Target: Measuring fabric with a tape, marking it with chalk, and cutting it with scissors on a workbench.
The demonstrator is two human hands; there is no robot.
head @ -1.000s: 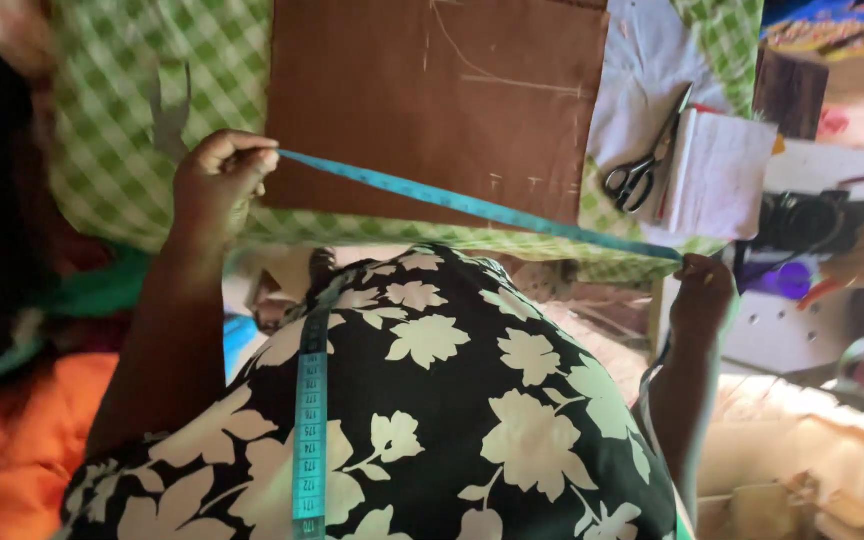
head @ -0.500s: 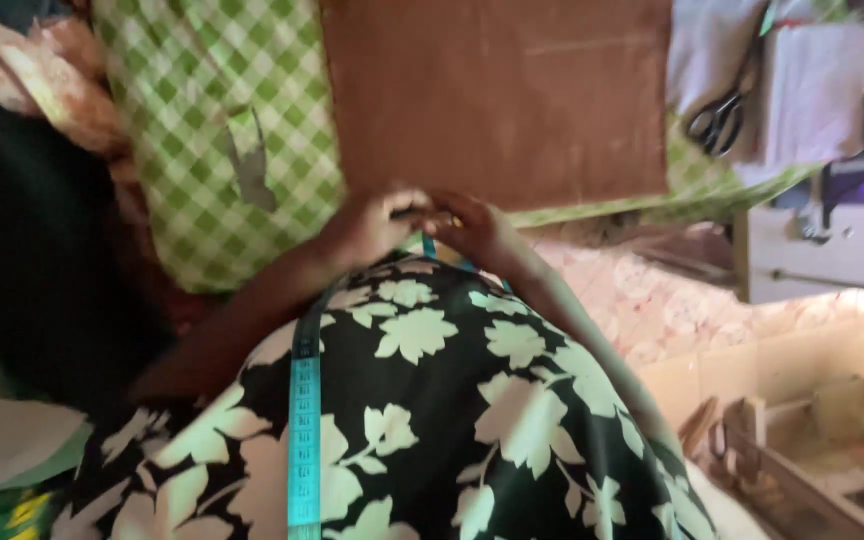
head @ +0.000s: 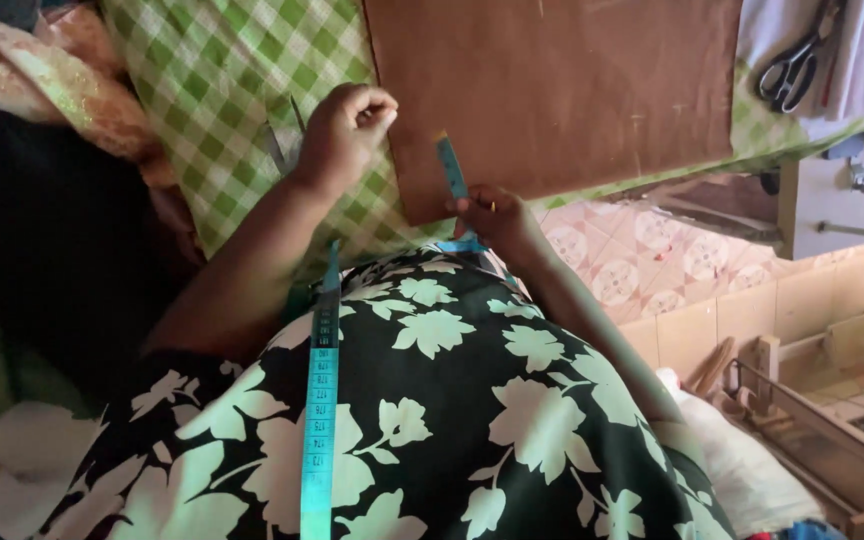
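Observation:
My right hand [head: 490, 214] pinches the end of a blue measuring tape [head: 449, 166], which sticks up over the near edge of a brown fabric piece [head: 562, 90]. The rest of the tape [head: 319, 400] hangs down the front of my black floral dress. My left hand [head: 345, 128] hovers with its fingers curled shut over the green checked cloth [head: 222, 90], just left of the brown fabric's corner. I cannot make out anything inside it.
Black-handled scissors [head: 790, 66] lie on white cloth at the far right of the table. A grey cut-out shape [head: 280, 150] rests on the checked cloth by my left wrist. Patterned floor tiles [head: 652, 265] and a wooden frame [head: 822, 400] are at the right.
A second ago the tape was stretched wide between both hands across the brown fabric. The hands then came together, and now the left has let go and lifted away while the right keeps the end.

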